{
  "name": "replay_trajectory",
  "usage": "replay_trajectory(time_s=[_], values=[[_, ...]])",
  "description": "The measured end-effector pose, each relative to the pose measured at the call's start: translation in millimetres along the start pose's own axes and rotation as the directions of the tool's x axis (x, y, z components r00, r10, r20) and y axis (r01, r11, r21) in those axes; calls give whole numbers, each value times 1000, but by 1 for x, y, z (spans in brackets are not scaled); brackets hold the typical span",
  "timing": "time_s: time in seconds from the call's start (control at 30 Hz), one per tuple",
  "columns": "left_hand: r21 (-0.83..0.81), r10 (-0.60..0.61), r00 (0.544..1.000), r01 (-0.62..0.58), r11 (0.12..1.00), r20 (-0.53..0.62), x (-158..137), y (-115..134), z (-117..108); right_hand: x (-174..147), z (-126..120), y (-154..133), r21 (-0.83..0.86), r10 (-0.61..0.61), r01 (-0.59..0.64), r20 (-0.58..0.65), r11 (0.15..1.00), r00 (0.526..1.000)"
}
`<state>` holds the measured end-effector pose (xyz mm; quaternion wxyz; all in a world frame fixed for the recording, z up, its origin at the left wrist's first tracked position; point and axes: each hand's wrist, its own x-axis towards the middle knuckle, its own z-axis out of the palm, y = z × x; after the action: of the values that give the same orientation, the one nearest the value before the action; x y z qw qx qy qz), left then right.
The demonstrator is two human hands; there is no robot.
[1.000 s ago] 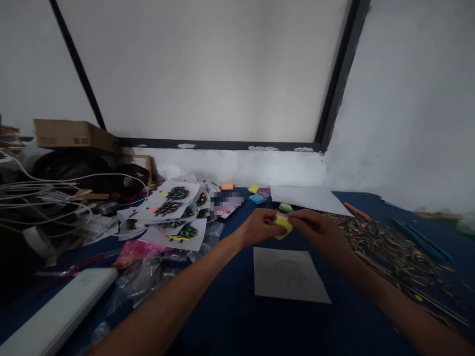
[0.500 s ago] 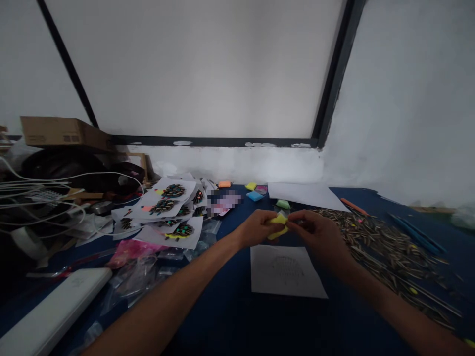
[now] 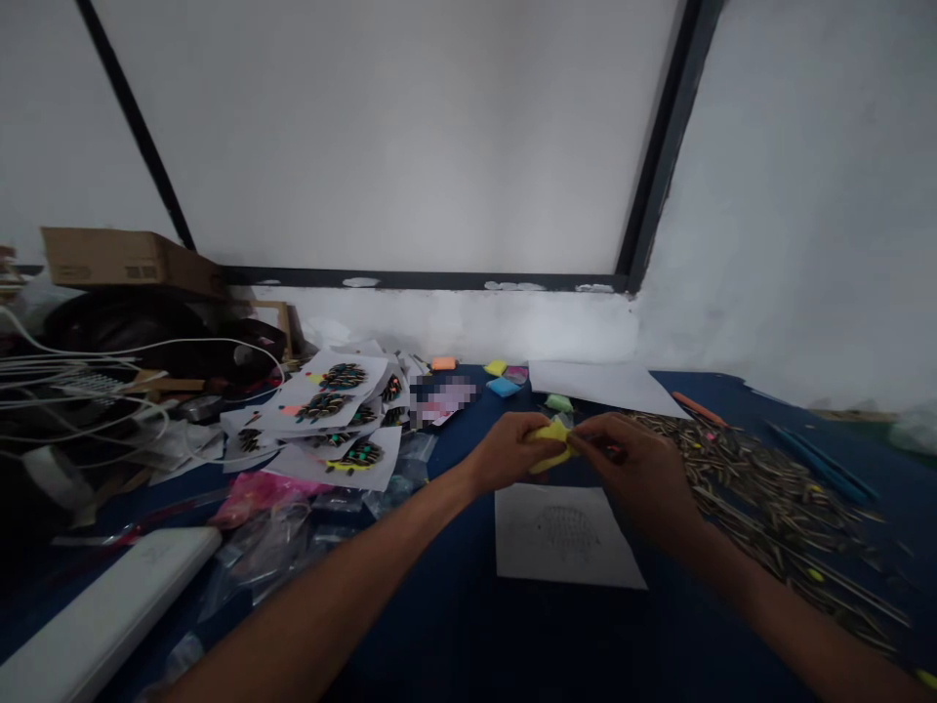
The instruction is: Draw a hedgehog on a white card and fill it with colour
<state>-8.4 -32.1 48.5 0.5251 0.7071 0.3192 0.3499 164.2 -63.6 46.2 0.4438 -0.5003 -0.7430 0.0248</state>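
In the middle of the head view, a soft yellow lump of modelling clay is gripped in my left hand. Clear plastic shows at its upper edge. My right hand has its fingertips pinched at the right edge of that clay. What exactly lies between those fingertips is too small to tell. Below both hands, a white sheet with a rounded, spiky animal drawn on it rests on the dark blue table. Just behind the hands sits a small green packet.
Loose short sticks spread over the right side, beside a blue tool. Decorated sheets pile up at the left, with plastic bags and a white box-like object nearer. Blue and orange packets lie behind.
The right fingers have shifted slightly at the clay's edge, and the hand has turned a little. The left hand still holds the yellow clay in nearly the same place.
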Motion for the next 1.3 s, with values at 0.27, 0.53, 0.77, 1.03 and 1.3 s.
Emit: replay_trajectory(time_s=[0.27, 0.53, 0.77, 1.03, 1.3], values=[[-30, 51, 999, -51, 998, -2, 2, -5, 0, 1, 0, -2, 70, 94, -97, 41, 993, 995], [-13, 61, 998, -60, 998, 13, 3, -9, -1, 3, 3, 0, 126, 136, -144, 68, 982, 988], [47, 83, 996, -84, 995, 27, 2, -11, -2, 3, 0, 2, 100, 124, -132, 83, 986, 989], [73, -40, 999, 38, 997, 31, -1, 2, 1, 2, 1, 0, 101, 52, -56, 39, 993, 998], [34, -62, 998, 61, 998, 29, 1, 4, -6, 1, 4, 1, 197, -10, -7, 82, 980, 997]])
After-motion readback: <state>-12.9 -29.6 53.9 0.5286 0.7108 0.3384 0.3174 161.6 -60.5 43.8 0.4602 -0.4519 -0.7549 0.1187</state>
